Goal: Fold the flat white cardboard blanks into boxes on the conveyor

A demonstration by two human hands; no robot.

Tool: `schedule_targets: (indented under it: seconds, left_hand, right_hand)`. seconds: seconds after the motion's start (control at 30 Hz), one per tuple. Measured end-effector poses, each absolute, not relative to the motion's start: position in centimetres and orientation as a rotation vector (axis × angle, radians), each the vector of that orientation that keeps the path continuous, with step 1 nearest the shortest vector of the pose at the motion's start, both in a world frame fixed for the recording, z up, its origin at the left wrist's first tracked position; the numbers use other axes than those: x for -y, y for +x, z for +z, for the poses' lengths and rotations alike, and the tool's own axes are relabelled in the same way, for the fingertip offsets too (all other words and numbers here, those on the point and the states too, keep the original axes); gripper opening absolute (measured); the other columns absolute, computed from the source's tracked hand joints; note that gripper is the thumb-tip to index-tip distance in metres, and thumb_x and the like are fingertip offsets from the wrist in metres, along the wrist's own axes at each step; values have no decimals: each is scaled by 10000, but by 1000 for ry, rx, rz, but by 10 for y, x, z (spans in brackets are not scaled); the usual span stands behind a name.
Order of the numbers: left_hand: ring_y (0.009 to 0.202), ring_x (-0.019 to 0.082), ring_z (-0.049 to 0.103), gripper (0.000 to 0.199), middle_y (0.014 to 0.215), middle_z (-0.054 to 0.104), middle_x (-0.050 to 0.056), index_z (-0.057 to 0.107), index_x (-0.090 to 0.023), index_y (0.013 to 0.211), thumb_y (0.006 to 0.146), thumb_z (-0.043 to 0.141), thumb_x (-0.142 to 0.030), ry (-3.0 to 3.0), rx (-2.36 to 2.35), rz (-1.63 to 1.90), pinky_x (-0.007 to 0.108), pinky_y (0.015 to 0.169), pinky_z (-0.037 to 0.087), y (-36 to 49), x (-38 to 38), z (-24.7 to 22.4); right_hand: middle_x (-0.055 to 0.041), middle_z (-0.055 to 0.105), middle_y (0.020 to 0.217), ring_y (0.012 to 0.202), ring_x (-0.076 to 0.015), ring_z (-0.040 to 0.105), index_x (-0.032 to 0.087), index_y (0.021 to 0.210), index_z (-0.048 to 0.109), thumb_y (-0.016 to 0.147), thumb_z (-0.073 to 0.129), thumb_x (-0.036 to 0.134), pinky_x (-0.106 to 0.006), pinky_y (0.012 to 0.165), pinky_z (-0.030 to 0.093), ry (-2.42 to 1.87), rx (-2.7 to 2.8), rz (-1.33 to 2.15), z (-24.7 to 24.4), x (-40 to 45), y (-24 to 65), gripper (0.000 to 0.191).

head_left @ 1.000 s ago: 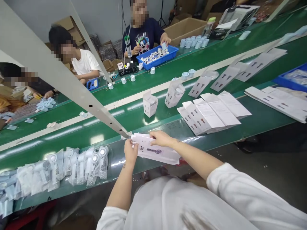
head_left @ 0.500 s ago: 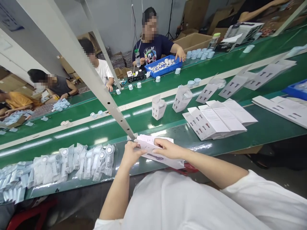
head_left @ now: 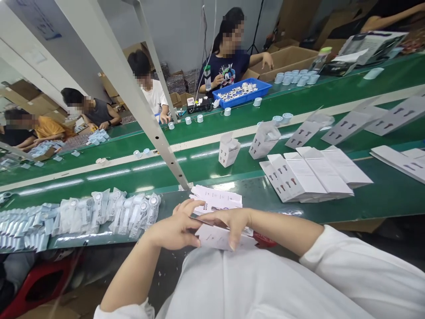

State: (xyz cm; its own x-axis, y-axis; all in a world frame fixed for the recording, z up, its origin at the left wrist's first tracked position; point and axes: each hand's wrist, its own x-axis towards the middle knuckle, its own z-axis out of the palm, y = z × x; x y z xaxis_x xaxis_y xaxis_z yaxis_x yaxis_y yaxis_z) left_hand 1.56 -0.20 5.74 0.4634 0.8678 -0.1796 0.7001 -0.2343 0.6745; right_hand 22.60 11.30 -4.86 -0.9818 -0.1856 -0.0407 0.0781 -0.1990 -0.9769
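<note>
Over the near green conveyor belt (head_left: 332, 212), my hands are together on a flat white printed carton (head_left: 217, 199), held at 12 o'clock from my chest, right at the belt's front edge. L hand (head_left: 174, 228) comes in from 8, its fingers (head_left: 189, 206) lying across the carton's upper panel near a small barcode. R hand (head_left: 230, 223) comes in from 3, its fingertips (head_left: 233, 244) pressing on the lower panel. Both hands are clamped on the carton, side by side and about touching, tho can't tell if they really meet. My white sleeve (head_left: 365, 270) is at 4.

At 9 from my hands, just beside L hand, a long row of clear plastic bags (head_left: 99, 217) w/ pale blue-white parts inside lies on the belt. At 2, a stack of flat printed cartons (head_left: 305, 177) sits on the belt. Past them at 1, two erected white boxes (head_left: 229, 150) (head_left: 264, 141) stand upright on the next belt.

White perforated metal upright (head_left: 157, 128) runs off toward 11. Across the far belt at 12, a co-wkr in a dark tee (head_left: 229, 66) sits behind a blue plastic tray (head_left: 241, 93) of small white parts.
</note>
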Motion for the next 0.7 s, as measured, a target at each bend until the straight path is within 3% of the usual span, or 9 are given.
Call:
schedule_targets:
  seconds: [0.1,0.2,0.3,0.43,0.53,0.63,0.7]
  left_hand:
    - [1540,458,208,629,1641,353,71,767,-369,1157,576,918,-555,1965,-1297,351,698,1179,249,-4,17,55]
    - [1535,429,245,811,1651,333,84,695,-360,1281,549,896,-645,1657,-1143,838,608,1189,307,-23,24,35]
    - [1491,358,365,804,1613,409,81,599,-378,1377,646,891,-547,1127,-1087,1420,497,1153,395,-9,20,4]
    - [1331,368,555,733,1390,640,154,656,-239,1315,658,904,-452,720,-990,1433,488,1102,442,49,8,-24]
    - [1199,337,654,563,1196,738,136,726,-192,1145,646,902,-383,487,-1080,1604,450,1035,489,78,1,-25]
    - [1098,274,697,610,1136,752,79,689,-229,1170,597,896,-257,239,-1171,1818,395,964,520,84,-2,-15]
    - [1033,223,704,636,1105,747,38,647,-260,1214,619,860,-198,186,-1211,1864,351,922,525,86,-2,-6]
  right_hand:
    - [-72,652,1258,1151,-287,636,177,1327,571,510,938,467,-382,997,507,51,-2127,-2166,-36,-117,228,941]
    - [-73,639,1246,1119,-286,630,185,1286,571,478,951,446,-386,962,522,247,-2356,-2070,-26,-131,231,931]
    - [-72,641,1202,1065,-276,637,176,1271,571,482,945,467,-383,915,539,267,-2424,-2043,-21,-145,229,921]
    - [-66,644,1183,1051,-273,649,183,1325,546,504,924,543,-392,905,556,16,-2381,-2042,-24,-151,226,973]
    - [-108,599,1271,1135,-291,635,207,1479,387,655,823,649,-443,941,557,34,-2537,-2054,-23,-142,232,1032]
    - [-194,403,1509,1374,-349,472,256,1578,187,814,746,594,-545,1071,475,332,-3102,-1680,-13,-121,240,1005]
    - [-218,313,1562,1441,-384,373,255,1570,222,839,755,516,-586,1117,422,310,-3416,-1280,-4,-107,240,941]
